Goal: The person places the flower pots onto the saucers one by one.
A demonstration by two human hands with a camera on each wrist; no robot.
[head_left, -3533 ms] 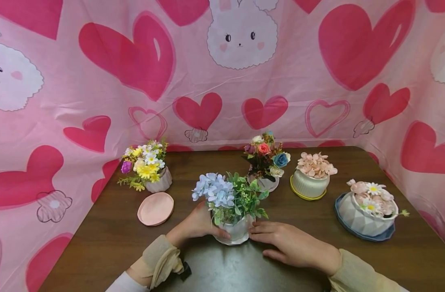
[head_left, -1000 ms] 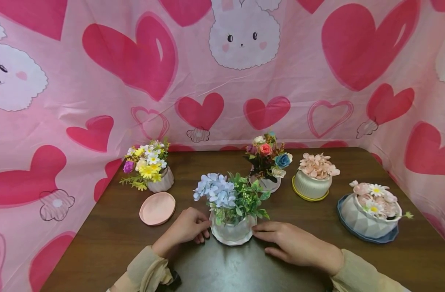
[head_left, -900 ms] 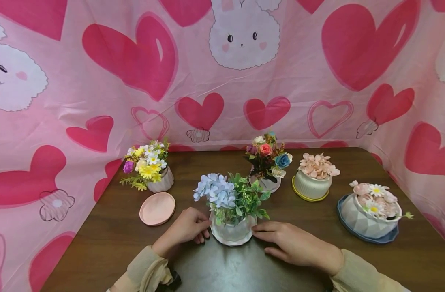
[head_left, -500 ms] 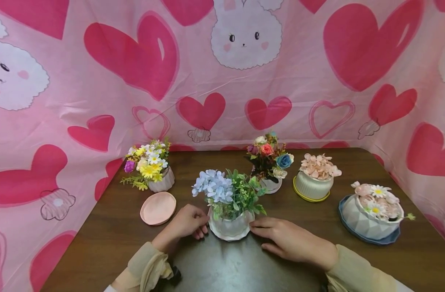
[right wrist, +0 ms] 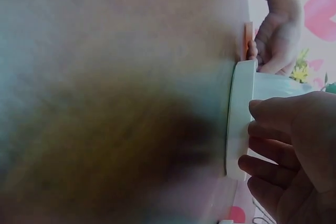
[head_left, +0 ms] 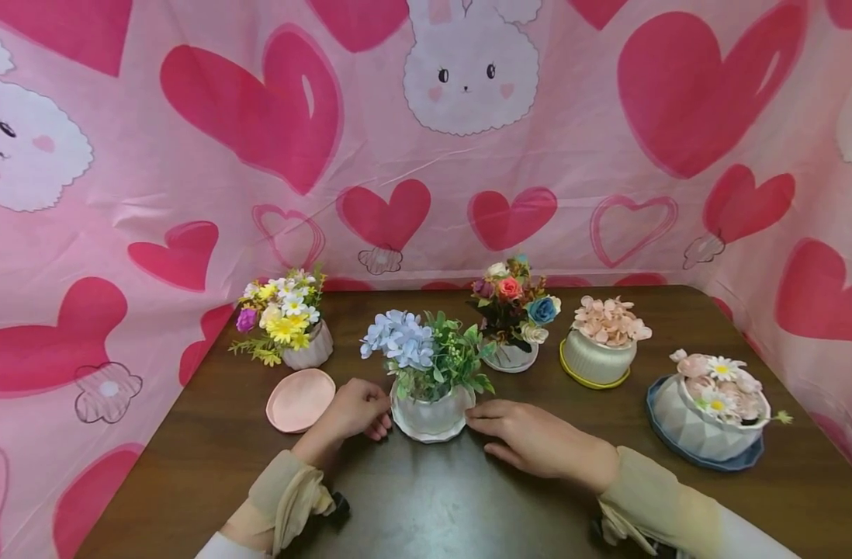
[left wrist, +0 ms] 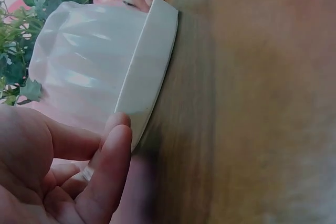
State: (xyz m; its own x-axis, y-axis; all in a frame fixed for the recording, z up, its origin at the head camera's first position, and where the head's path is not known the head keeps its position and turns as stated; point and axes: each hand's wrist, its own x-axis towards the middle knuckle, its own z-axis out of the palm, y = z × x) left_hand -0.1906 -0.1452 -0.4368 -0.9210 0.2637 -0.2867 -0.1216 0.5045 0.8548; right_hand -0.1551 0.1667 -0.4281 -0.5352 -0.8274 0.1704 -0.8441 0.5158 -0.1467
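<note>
A white pot [head_left: 431, 411] with pale blue hydrangea flowers [head_left: 400, 338] and green leaves [head_left: 457, 353] stands on a white faceted saucer [head_left: 429, 436] in the middle of the table. My left hand [head_left: 352, 410] is at the saucer's left side. In the left wrist view its thumb and index fingertip [left wrist: 118, 121] come together at the saucer's rim, pinching it. On the other side, my right hand [head_left: 531, 439] lies with its fingers extended and fingertips against the saucer's right edge. The right wrist view shows those fingertips [right wrist: 254, 127] along the white rim.
A pink dish [head_left: 300, 400] lies left of my left hand, before a pot of yellow and white flowers [head_left: 307, 348]. Behind stands a rose pot [head_left: 511, 355]. To the right are a peach-flowered pot [head_left: 597, 359] on a yellow saucer and a faceted pot [head_left: 705, 423] on a blue saucer.
My left hand went from gripping the pot to the saucer's rim. Over the last half second both hands and the saucer with its pot have shifted away from me and slightly left.
</note>
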